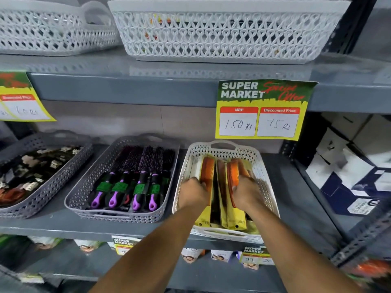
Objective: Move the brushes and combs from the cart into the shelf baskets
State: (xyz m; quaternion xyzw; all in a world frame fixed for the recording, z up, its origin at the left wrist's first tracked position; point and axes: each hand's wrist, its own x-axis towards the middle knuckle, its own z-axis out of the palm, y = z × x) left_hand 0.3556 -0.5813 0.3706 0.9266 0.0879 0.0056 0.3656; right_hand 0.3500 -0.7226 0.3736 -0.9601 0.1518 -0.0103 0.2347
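both hands were down inside the white basket (220,147) on the middle shelf (148,227), most likely to square up the packaged combs (232,220) so they lay lengthwise and filled the basket evenly; the left hand (193,192) pressed on the left bundle beside an orange comb (207,170), its grip curled over the packets' edges, though i could not tell whether it clamped one or merely pushed; the right hand (246,192) lay on the right bundle, its fingers hidden behind the packs, so its grip could not be told either; the combs stood on edge, packed side by side, orange teeth in clear sleeves with yellow card ends pointing toward the person, which kept the labels readable from the aisle; just to the left, apart from it, a grey basket (84,187) held round brushes (146,176) with purple and black handles laid in a row, handles forward; a price sign (262,108) hung from the shelf edge above the combs; the cart was not in view, so the rest of the stock could not be judged.
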